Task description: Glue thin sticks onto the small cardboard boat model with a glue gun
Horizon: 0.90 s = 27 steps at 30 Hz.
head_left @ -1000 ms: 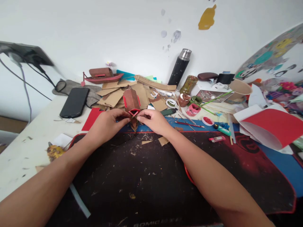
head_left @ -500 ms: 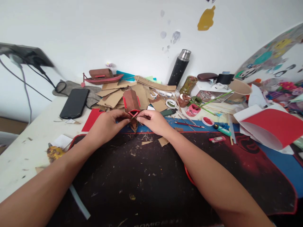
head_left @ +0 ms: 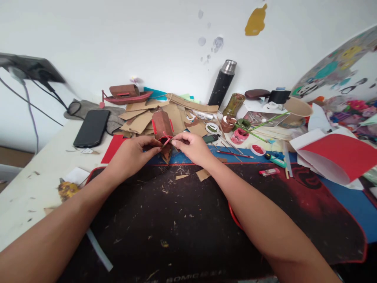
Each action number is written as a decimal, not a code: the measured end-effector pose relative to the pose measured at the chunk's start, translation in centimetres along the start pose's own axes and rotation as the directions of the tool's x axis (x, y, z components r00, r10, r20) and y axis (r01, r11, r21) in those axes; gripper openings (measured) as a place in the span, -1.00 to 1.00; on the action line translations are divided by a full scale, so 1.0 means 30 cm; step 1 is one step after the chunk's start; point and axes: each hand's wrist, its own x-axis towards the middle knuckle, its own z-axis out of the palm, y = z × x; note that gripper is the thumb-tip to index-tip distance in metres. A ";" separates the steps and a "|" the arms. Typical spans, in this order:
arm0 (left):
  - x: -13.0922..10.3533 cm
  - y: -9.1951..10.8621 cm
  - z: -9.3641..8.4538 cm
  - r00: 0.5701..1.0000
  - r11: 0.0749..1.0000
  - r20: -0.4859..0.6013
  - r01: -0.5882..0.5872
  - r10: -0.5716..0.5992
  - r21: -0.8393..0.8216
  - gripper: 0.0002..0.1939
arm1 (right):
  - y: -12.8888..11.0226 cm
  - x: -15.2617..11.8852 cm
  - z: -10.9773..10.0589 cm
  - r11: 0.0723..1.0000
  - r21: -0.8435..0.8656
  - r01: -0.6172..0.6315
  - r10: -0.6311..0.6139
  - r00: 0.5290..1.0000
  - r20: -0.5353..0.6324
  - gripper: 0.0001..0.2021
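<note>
A small model boat [head_left: 162,122] with a brown arched cabin and red side strips stands at the middle of the desk, its pointed end towards me. A thin red stick [head_left: 167,140] slants across the cabin's near opening. My left hand [head_left: 138,151] is closed in a pinch at the lower end of that stick. At the right edge of the opening, my right hand [head_left: 191,146] has thumb and forefinger pressed together. What lies between those right fingertips is too small to make out.
Cardboard scraps [head_left: 140,120] and a second model boat [head_left: 126,95] lie behind. A phone [head_left: 92,128] is on the left. To the right are a black flask [head_left: 222,84], paint pots [head_left: 239,135], a paintbrush [head_left: 235,154] and red paper [head_left: 341,155]. A dark mat [head_left: 176,224] covers the front.
The red stick now shows as a single slanted piece at the opening, where crossed red pieces showed before. My right fingers have shifted slightly; my left hand has barely moved.
</note>
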 end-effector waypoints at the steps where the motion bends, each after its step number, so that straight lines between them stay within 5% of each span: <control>1: -0.001 0.002 -0.001 1.000 1.000 0.003 -0.002 0.002 0.003 -0.70 | -0.001 0.002 -0.003 0.999 0.033 -0.024 0.025 1.000 -0.019 -0.87; 7: 0.003 -0.004 0.004 1.000 1.000 -0.007 0.003 -0.003 0.008 -0.69 | -0.035 0.011 -0.021 0.949 0.307 -0.069 0.113 0.985 -0.128 -0.85; 12: 0.008 -0.008 0.007 1.000 1.000 0.027 -0.016 0.016 -0.002 -0.68 | -0.114 -0.024 -0.034 0.932 0.360 -0.046 0.076 0.995 -0.069 -0.86; 18: 0.014 0.013 -0.006 0.997 0.999 0.069 -0.028 0.029 -0.025 -0.70 | -0.192 -0.126 -0.014 0.983 0.164 -0.086 0.054 0.981 0.187 -0.90; 27: 0.035 0.005 -0.012 0.996 0.998 0.081 -0.048 0.045 0.035 -0.71 | -0.191 -0.194 0.060 0.928 -0.335 0.161 -0.036 0.936 0.350 -0.90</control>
